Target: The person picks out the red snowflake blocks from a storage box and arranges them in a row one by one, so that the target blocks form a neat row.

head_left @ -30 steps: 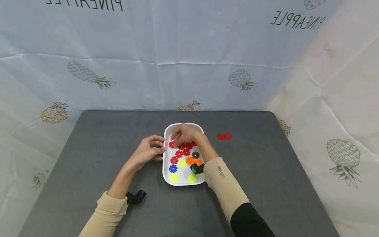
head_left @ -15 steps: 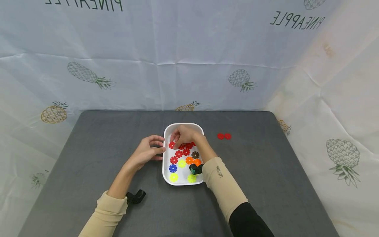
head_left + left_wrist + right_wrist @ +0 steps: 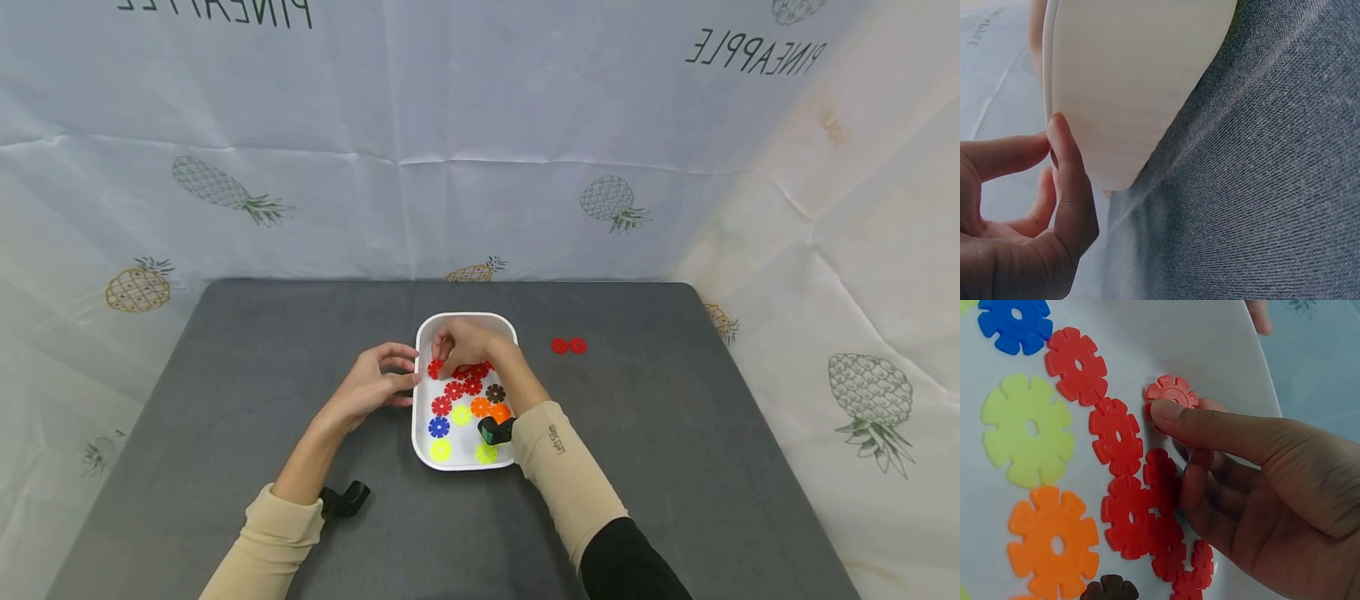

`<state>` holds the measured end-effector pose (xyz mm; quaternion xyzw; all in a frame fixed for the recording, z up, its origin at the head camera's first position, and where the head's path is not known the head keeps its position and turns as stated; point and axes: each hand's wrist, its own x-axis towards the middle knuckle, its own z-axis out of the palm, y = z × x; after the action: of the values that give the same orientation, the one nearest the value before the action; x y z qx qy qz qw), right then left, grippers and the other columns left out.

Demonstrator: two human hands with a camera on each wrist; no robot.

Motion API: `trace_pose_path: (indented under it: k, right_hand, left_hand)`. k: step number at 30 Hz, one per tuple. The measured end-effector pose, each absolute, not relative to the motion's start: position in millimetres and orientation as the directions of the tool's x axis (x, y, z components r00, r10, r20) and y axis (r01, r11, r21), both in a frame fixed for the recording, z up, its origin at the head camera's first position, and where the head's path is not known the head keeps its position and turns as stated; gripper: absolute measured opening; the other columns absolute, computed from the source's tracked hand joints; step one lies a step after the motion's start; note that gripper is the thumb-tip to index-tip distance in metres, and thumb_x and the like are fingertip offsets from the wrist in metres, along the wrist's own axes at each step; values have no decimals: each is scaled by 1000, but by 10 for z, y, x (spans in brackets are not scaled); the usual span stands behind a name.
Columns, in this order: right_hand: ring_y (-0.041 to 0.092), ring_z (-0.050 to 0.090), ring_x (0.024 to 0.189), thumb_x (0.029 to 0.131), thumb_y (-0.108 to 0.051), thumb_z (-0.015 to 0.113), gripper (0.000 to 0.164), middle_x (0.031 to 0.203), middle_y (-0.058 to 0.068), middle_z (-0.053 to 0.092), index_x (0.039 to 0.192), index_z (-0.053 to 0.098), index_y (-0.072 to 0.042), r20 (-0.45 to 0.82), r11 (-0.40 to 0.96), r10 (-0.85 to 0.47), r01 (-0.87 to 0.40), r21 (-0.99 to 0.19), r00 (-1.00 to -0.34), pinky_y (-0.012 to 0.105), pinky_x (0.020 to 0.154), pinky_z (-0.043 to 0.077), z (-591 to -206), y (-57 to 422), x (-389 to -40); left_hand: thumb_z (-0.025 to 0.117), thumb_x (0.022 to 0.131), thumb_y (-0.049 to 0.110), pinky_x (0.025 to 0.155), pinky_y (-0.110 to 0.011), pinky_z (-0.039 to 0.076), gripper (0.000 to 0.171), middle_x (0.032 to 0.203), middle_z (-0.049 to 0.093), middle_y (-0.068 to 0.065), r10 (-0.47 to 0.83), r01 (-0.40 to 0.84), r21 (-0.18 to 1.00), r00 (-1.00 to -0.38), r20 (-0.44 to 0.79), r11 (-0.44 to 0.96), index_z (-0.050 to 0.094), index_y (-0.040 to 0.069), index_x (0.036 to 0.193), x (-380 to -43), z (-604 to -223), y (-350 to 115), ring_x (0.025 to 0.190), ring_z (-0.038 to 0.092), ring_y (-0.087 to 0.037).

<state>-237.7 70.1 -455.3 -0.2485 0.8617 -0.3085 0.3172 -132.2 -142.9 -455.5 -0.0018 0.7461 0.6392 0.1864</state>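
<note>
A white tray (image 3: 450, 463) on the grey table holds several notched plastic discs. My left hand (image 3: 367, 385) is at its left side; in the left wrist view its thumb and a finger pinch the tray's rim (image 3: 1048, 69). Inside the tray, my right hand (image 3: 467, 342) pinches a red notched disc (image 3: 1172, 387) between thumb and fingers, which cover part of it. Close by lie other red discs (image 3: 1117, 436), partly in the hand's shadow. A blue disc (image 3: 438, 427), yellow discs (image 3: 441, 450), orange discs (image 3: 481, 407) and a dark brown disc (image 3: 495, 392) lie nearer the front.
Two red discs (image 3: 568, 346) lie side by side on the table (image 3: 637, 417), right of the tray. A pineapple-printed curtain (image 3: 480, 100) hangs behind the table. Black wrist cameras (image 3: 347, 500) sit on both wrists.
My right hand and forearm have shifted very slightly. The left hand stays at the tray's rim, and the discs lie as before.
</note>
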Motion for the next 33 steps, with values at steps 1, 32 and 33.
trace_pose_path:
  k: [1,32,33]
  right_hand:
    - [12,61,74,89,-12,90,19,87,2,71,97,73,-10,-394,687,-623,-232,-688,-676,18,66,53,-4546,699,-2375]
    - [49,67,91,102,-13,73,15,105,23,78,116,72,-6,-196,553,-626,-253,-794,-755,40,72,61,-3936,1404,-2307]
    - [48,67,88,102,-14,73,15,105,24,78,116,72,-7,-190,555,-617,-251,-793,-764,38,70,60,-3922,1460,-2309]
  left_hand:
    - [72,99,4,79,-42,70,49,122,60,-20,236,-242,953,-930,-282,184,54,-6,144,-1322,-4551,-1430,90,75,-19]
    - [73,98,3,74,-34,69,48,118,61,-17,221,-252,949,-931,-291,190,55,-5,142,-1319,-4531,-1415,85,73,-14]
    - [73,98,3,74,-34,70,48,119,61,-17,220,-251,949,-931,-291,193,55,-5,142,-1317,-4529,-1415,85,73,-14]
